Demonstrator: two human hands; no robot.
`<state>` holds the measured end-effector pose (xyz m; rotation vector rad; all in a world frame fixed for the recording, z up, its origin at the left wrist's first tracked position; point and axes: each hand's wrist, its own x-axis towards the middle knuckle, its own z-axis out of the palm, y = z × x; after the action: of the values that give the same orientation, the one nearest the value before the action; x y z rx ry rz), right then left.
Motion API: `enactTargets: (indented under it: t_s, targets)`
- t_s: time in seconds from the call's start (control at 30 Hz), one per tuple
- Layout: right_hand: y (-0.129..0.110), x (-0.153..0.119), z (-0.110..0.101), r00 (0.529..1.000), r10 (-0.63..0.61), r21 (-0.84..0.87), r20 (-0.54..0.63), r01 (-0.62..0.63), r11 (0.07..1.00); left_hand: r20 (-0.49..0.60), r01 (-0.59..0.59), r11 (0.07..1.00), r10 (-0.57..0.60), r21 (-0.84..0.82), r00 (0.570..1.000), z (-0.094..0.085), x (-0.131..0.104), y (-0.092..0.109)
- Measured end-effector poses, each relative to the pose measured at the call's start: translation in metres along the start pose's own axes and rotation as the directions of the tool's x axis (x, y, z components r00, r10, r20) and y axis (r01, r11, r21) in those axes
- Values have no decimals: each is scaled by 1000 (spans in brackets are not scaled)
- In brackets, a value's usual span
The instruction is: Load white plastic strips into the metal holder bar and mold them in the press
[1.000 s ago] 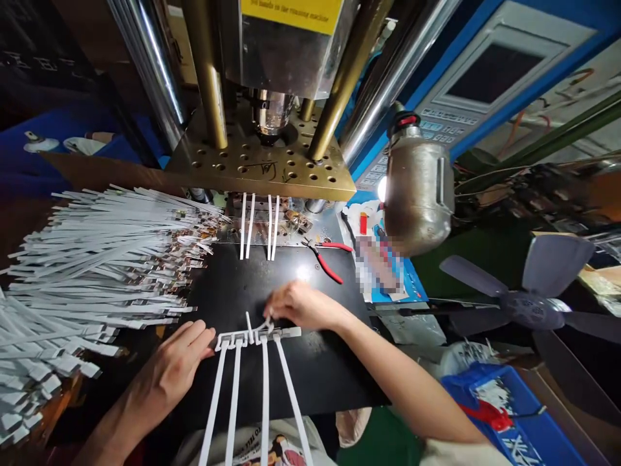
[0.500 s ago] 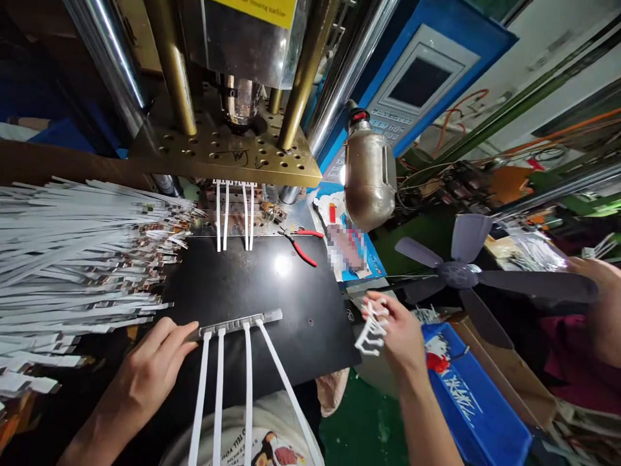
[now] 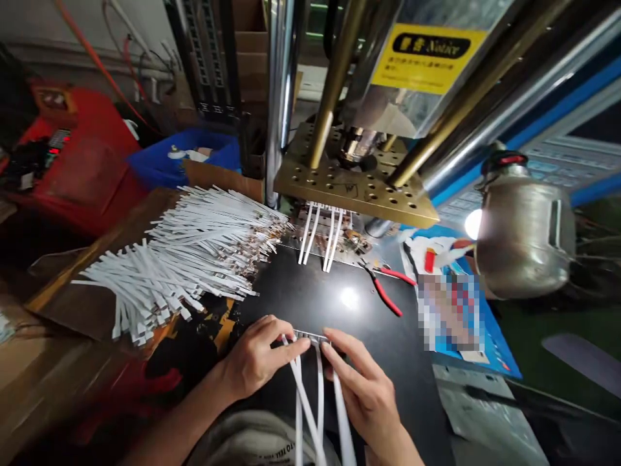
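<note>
Near the front edge of the black work surface (image 3: pixel 310 304), a narrow metal bar (image 3: pixel 309 334) lies crosswise, largely covered by fingers. White flat cables (image 3: pixel 320 395) run from it toward my body, some crossing each other. My left hand (image 3: pixel 262 356) pinches the bar's left part, thumb along its front. At the right end, my right hand (image 3: pixel 361 382) is closed with thumb and fingertips on the bar; the cable ends there are partly hidden. Farther back, more white cables (image 3: pixel 310 236) stick out from under the press's brass plate (image 3: pixel 359 191).
Red-handled pliers (image 3: pixel 388 298) lie right of centre. A large heap of white flat cables (image 3: pixel 194 259) fills the left side. A metal lamp housing (image 3: pixel 526 233) hangs at right, above a blue sheet (image 3: pixel 504 349). A blue bin (image 3: pixel 179 158) stands behind the heap.
My right hand has come from the far right to the bar; the white plastic scraps it held are gone from it. The bar is nearer my body. The view has swung left.
</note>
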<state>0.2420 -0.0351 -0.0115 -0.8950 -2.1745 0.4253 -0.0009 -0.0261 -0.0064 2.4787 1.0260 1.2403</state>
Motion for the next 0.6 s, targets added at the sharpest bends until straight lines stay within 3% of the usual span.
enactTargets:
  t_s: [0.07,0.13,0.23,0.3,0.37,0.43,0.53,0.57,0.6]
  targets:
    - [-1,16,17,1000,-1,144,-31,6,990,3,90,993,-90,-77,996,5,5,0]
    - [0,22,24,990,112,223,-91,-89,971,-29,224,947,-237,-230,971,10,8,-1]
    - [-5,34,23,948,283,196,-146,-252,948,-101,370,826,-450,-425,887,20,14,-3]
    - [-12,53,23,961,275,97,-34,-270,958,-115,436,759,-549,-485,828,23,18,-5]
    - [-19,80,27,963,212,-4,165,-214,977,-117,499,698,-633,-514,765,17,20,-8]
    - [-23,111,36,925,112,-41,363,-104,994,-128,562,645,-708,-518,695,-1,14,-11]
    - [-23,153,61,846,63,-127,530,6,992,-215,655,587,-799,-475,561,-50,-10,-23]
    - [-22,164,70,832,83,-197,549,32,980,-271,698,565,-824,-440,497,-70,-21,-30]
    - [-22,173,80,823,109,-270,558,56,961,-349,778,509,-851,-369,392,-89,-32,-37]
